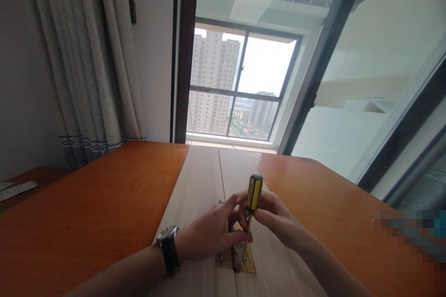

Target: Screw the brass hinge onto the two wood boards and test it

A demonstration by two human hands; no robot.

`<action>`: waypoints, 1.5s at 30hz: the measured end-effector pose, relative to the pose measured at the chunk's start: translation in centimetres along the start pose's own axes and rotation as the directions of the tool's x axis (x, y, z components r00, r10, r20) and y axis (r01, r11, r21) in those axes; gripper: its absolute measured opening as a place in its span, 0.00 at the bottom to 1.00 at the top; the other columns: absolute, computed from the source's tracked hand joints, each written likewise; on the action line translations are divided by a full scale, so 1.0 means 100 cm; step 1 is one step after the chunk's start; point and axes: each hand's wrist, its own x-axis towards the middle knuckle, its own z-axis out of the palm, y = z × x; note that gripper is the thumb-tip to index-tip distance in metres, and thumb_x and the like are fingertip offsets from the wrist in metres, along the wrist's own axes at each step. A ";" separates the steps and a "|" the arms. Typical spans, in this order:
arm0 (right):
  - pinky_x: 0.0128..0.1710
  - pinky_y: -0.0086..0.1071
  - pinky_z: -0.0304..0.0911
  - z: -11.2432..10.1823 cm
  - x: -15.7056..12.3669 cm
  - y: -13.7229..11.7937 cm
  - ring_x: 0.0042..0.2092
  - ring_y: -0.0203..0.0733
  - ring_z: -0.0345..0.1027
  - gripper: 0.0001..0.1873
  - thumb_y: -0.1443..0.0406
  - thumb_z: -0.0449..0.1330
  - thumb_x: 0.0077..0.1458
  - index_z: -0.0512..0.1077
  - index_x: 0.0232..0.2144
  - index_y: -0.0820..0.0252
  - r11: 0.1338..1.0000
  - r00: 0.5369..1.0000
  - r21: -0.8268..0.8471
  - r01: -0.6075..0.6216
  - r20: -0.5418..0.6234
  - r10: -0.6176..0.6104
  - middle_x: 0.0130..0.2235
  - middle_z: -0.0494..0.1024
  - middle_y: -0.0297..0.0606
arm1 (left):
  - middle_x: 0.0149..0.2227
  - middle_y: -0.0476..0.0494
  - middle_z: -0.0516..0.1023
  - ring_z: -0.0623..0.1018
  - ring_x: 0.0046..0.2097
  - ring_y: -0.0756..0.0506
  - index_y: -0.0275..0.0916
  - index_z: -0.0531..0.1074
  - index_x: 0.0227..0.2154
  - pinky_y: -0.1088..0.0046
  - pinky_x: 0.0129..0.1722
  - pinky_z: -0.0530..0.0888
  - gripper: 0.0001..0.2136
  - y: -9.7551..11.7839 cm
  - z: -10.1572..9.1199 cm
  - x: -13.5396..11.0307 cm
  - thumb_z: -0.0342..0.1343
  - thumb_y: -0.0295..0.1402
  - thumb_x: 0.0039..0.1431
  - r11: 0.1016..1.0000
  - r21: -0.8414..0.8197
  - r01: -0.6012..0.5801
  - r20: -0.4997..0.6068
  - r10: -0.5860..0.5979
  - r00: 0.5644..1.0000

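My right hand (275, 218) is closed round a yellow-and-black screwdriver (254, 192), held upright with its shaft pointing down at a brass hinge (240, 257). The hinge lies across the seam between two pale wooden boards (202, 185). My left hand (212, 229), with a black wristwatch (168, 247) on its wrist, rests on the hinge, thumb and fingers pinched near the screwdriver's shaft. What the fingertips hold, if anything, is hidden.
The boards lie on an orange-brown table (104, 204). A grey curtain (87, 55) hangs at the back left. A tall window (240, 88) and a glass sliding door (365, 79) stand beyond the table. A lower side surface with a white strip (17, 190) is at far left.
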 end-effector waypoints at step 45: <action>0.31 0.30 0.69 0.002 0.002 -0.001 0.28 0.35 0.71 0.17 0.58 0.72 0.47 0.74 0.33 0.64 1.000 1.000 0.023 -0.012 -0.022 0.012 0.28 0.78 0.37 | 0.41 0.45 0.78 0.79 0.41 0.47 0.45 0.49 0.66 0.74 0.39 0.72 0.39 0.001 0.001 0.000 0.62 0.24 0.55 1.000 -0.025 -0.004 0.043 0.005 0.999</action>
